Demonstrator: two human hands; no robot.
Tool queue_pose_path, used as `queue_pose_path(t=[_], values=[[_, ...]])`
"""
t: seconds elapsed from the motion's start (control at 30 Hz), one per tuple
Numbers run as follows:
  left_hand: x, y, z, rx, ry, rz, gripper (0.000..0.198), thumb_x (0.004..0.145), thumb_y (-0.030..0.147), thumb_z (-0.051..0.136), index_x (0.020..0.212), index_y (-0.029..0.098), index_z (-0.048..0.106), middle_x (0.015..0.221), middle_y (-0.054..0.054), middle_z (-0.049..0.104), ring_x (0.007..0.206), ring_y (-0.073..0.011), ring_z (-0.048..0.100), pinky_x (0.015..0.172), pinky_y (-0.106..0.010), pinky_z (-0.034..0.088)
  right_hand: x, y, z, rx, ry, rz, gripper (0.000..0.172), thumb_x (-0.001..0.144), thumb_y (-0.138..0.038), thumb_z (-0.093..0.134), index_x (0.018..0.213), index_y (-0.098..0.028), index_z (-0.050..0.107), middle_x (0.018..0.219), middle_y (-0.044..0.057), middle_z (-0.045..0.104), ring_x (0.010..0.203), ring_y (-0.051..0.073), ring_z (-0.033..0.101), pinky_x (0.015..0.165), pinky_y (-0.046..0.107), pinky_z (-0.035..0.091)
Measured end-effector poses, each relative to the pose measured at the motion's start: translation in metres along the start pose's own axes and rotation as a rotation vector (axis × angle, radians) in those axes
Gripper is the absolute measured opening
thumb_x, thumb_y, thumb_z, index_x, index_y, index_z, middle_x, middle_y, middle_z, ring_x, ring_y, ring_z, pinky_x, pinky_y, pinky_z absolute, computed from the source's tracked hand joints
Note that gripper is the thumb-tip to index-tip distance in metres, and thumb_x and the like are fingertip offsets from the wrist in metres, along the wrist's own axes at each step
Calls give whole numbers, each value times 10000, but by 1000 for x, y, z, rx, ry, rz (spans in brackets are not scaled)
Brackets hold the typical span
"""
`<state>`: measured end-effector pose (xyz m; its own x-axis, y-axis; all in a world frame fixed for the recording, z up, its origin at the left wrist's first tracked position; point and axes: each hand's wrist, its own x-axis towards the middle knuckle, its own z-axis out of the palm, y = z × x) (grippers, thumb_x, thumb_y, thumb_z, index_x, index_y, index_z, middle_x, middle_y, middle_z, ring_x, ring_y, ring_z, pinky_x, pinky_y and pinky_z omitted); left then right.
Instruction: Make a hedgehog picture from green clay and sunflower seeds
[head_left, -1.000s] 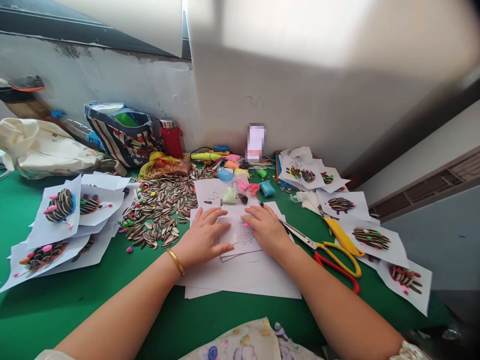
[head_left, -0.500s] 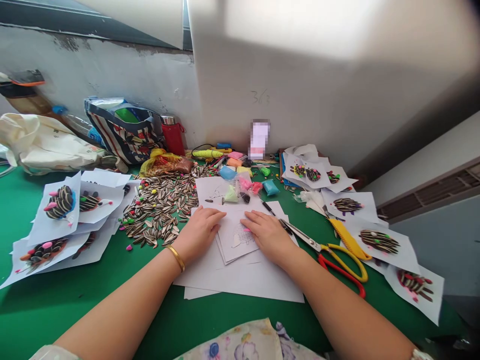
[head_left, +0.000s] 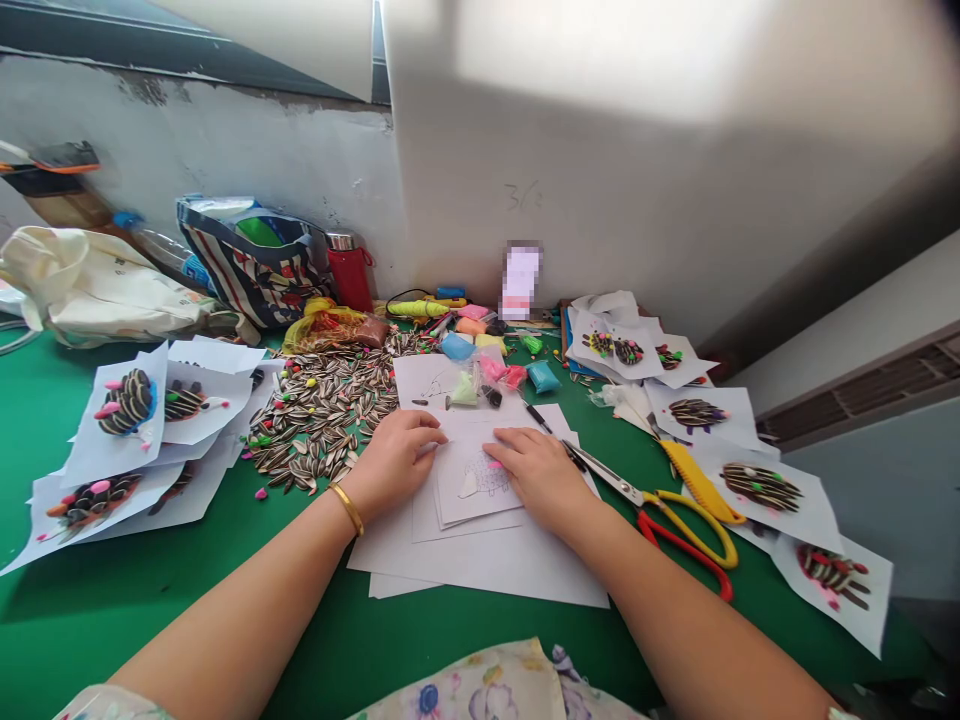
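A small sheet with a line drawing of a hedgehog (head_left: pixel 480 480) lies on larger white paper (head_left: pixel 480 565). My left hand (head_left: pixel 396 458) rests at the small sheet's left edge, fingers loosely bent and apart, holding nothing. On the sheet's right side my right hand (head_left: pixel 541 478) lies flat with its fingers stretched out, covering part of the drawing. A small pink bit shows beside its fingertips. Just beyond the hands are a sheet (head_left: pixel 420 375) with a partly covered drawing, small bags of coloured clay (head_left: pixel 491 370) and a black pen (head_left: pixel 537 417).
Sunflower seeds (head_left: pixel 322 420) are heaped at left. Finished seed-and-clay pictures lie in a left pile (head_left: pixel 127 405) and along the right (head_left: pixel 761 485). Scissors (head_left: pixel 637 495) and a yellow-handled cutter (head_left: pixel 697 480) sit by my right forearm. A red bottle (head_left: pixel 349 275) and bags stand behind.
My left hand has shifted slightly left, and the small sheet's drawing shows more between my hands. The right hand stays nearly in place. The whole view has shifted slightly.
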<state>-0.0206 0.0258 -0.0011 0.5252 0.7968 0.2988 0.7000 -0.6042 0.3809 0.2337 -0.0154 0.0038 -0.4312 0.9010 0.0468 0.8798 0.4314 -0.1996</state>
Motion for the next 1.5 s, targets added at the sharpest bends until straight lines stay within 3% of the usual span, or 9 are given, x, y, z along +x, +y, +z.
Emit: queue_pose_path(t=[0.1,0.5,0.67,0.9,1.03,1.27,1.5], values=[[0,4,-1,-9,-17,28,327,793,68,520,972,245,729,1132,-52,648,1089,-231,560,1007,-431,411,0,0,0,-2,-1,2,473,910,-100,475,1325,-295,589,1444,55,520,1297,246,451,1043,448,367],[4,1,1,193,41,-102,137,897,241,561,865,217,692,862,-58,681,859,-237,589,811,-395,429,0,0,3,-10,15,-8,494,889,-78,482,1320,-294,592,1439,53,525,1287,243,457,1043,440,360],[5,3,-2,173,92,-166,133,899,212,537,954,199,657,927,-68,695,890,-245,599,802,-387,440,-1,1,4,-14,25,-12,498,886,-78,487,1323,-292,588,1436,59,526,1283,247,458,1032,440,364],[7,-2,3,117,103,-111,219,931,183,479,1000,183,687,1015,-75,718,963,-242,634,887,-405,464,-2,2,6,-17,39,-17,474,903,-82,471,1310,-291,594,1432,56,531,1283,245,457,1028,438,360],[4,4,0,111,135,-77,210,906,227,548,1043,197,704,1118,-89,672,1039,-256,600,922,-423,459,-2,2,5,-16,37,-15,475,907,-85,470,1315,-296,590,1433,54,530,1289,241,452,1044,435,347],[-3,24,-3,-57,-113,210,244,920,179,514,1042,236,717,968,-71,680,916,-206,614,837,-357,494,-2,3,5,-13,26,-20,489,902,-90,471,1334,-296,573,1450,56,513,1304,245,436,1047,442,346],[-2,25,-9,4,-207,298,328,902,102,488,1052,271,726,988,-49,691,889,-183,633,798,-313,498,-3,3,0,-3,16,-18,499,891,-82,466,1332,-288,579,1449,50,515,1304,245,437,1047,437,350]])
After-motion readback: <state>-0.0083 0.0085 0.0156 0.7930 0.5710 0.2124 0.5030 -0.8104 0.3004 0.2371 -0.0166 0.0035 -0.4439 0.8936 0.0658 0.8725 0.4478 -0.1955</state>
